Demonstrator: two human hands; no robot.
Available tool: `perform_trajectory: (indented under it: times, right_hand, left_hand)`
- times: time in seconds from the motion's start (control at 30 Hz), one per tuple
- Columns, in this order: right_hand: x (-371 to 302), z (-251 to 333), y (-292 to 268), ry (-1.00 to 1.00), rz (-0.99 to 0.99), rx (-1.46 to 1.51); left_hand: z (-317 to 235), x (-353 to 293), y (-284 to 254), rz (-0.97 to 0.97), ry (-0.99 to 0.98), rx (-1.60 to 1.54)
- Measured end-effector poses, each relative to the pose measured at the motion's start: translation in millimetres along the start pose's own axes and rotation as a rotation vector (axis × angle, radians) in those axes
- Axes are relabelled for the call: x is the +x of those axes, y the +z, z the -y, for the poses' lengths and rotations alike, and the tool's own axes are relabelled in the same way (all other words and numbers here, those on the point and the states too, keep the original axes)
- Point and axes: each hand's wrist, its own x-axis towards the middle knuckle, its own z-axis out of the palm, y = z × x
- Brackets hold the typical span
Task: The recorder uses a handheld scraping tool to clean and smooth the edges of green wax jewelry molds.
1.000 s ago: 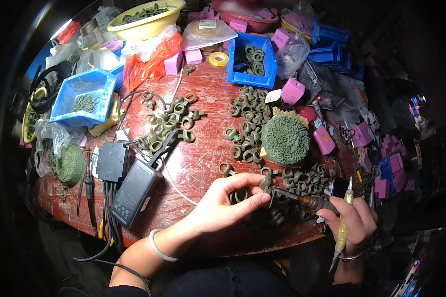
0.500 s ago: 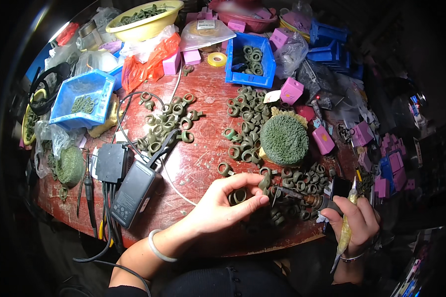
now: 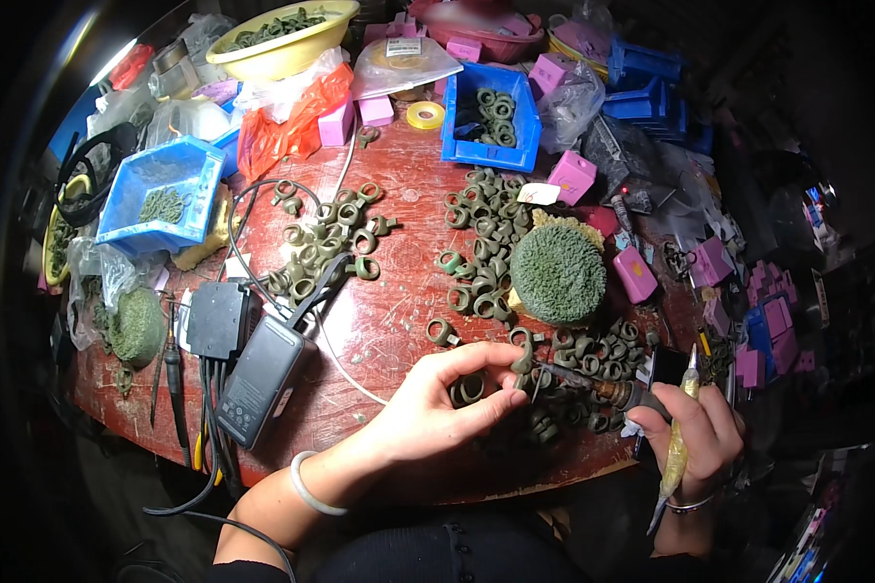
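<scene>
Between its thumb and forefinger, my left hand (image 3: 442, 400) pinches a dark green ring (image 3: 522, 361) above the table's near part. My right hand (image 3: 708, 442) grips a soldering iron (image 3: 614, 392), whose thin tip points left and reaches the held ring; whether they touch I cannot tell. Tucked across the same right fingers is a slim pointed tool (image 3: 676, 459) with a yellowish wrapped handle. Loose dark green rings (image 3: 608, 352) lie beside and under the iron. Just beyond them is a round, bumpy green pad (image 3: 557, 274) on a yellowish sponge-like base.
More rings (image 3: 335, 228) lie left of centre, near a black power adapter (image 3: 262, 379) with cables. Blue bins (image 3: 491, 160) (image 3: 156, 238) and a yellow basin (image 3: 292, 53) stand farther back. Pink blocks (image 3: 635, 275) and plastic bags crowd the right side of the red table (image 3: 399, 282).
The ring in my left fingers has tilted slightly, and my thumb and forefinger have shifted a little. My right hand with the soldering iron has barely moved.
</scene>
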Motion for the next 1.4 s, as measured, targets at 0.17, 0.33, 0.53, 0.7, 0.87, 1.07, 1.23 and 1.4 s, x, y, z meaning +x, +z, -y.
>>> perform_trajectory:
  times: [0.17,0.33,0.53,0.7,0.87,1.07,1.23,1.4]
  right_hand:
    - [-2,1,0,0.01,0.019,0.009]
    - [-3,1,-1,0.0,0.028,0.005]
    - [-7,-22,-13,0.205,-0.063,0.102]
    - [-33,-141,53,0.745,-0.242,0.288]
    - [-76,-219,85,0.634,-0.169,0.138]
    - [-74,-216,107,0.616,-0.117,-0.044]
    - [-64,-203,95,0.433,0.017,-0.392]
    - [8,-77,65,0.603,-0.053,0.272]
  left_hand:
    - [-1,-1,0,0.006,-0.004,-0.012]
    - [1,-1,-1,0.0,-0.029,-0.015]
    - [2,4,5,0.008,0.039,-0.033]
    - [-2,-3,0,-0.049,-0.221,-0.185]
    - [3,0,-1,-0.022,-0.198,-0.187]
    - [6,0,-2,-0.005,-0.063,-0.111]
    - [8,4,1,-0.022,0.123,0.033]
    - [11,1,-2,-0.058,0.108,0.052]
